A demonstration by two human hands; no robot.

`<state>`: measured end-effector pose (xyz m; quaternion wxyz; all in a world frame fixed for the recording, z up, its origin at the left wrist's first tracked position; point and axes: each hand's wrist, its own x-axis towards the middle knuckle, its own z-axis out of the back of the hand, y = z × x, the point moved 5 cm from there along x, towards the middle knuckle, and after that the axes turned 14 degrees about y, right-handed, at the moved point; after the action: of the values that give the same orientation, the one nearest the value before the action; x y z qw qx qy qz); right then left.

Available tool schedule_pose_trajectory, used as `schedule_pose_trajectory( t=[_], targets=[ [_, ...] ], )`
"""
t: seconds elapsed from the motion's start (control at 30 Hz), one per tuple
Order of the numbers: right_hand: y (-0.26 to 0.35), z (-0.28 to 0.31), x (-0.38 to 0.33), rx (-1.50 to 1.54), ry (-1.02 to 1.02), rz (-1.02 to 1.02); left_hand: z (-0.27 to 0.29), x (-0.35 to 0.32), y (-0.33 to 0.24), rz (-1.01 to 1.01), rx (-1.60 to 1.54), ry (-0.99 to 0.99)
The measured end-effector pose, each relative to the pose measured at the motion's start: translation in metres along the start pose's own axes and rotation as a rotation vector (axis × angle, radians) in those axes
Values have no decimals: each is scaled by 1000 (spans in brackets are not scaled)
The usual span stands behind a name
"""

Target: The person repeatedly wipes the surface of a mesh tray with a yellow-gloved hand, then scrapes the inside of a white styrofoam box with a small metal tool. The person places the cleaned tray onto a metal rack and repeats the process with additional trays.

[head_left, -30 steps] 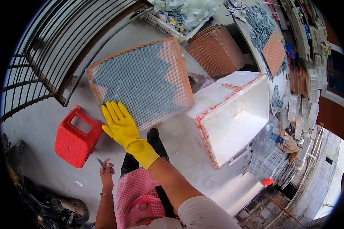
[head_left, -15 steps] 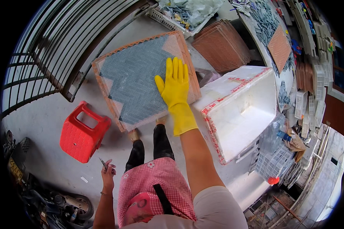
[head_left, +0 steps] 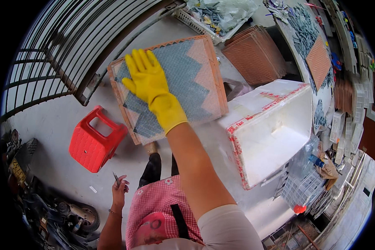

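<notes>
My right hand (head_left: 148, 81), in a yellow rubber glove, lies flat with its fingers stretched out on a white mesh sheet (head_left: 185, 85). Beneath the mesh, grey-blue pieces form a zigzag-edged pattern in a shallow orange-brown tray (head_left: 219, 83). Pinkish tray surface shows at the pattern's jagged sides. My bare left hand (head_left: 119, 191) hangs low beside the apron, its fingers closed on a slim, dark, pointed tool (head_left: 116, 178) whose exact kind I cannot make out.
A red plastic stool (head_left: 87, 143) stands left of the tray, below metal railings (head_left: 41, 62). To the right, a white foam box (head_left: 275, 137) lies on its side. Stacked brown trays (head_left: 256, 54) and a table of grey pieces are beyond. A motorbike (head_left: 71, 212) is at lower left.
My gloved right hand has slid left across the mesh, from its right part to its upper left. My left hand still holds the pointed tool low down. The whole view has shifted slightly.
</notes>
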<state>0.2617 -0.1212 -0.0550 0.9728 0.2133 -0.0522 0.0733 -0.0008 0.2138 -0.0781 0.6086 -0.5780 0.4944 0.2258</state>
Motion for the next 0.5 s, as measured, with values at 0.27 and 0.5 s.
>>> schedule_pose_trajectory(
  t=[0.27,0.5],
  targets=[
    [-37,37,-92,-214,196,-283,-7,-1,30,-3,-127,-32],
    [47,-2,-74,-96,285,-165,-30,5,40,36,-229,-5]
  ],
)
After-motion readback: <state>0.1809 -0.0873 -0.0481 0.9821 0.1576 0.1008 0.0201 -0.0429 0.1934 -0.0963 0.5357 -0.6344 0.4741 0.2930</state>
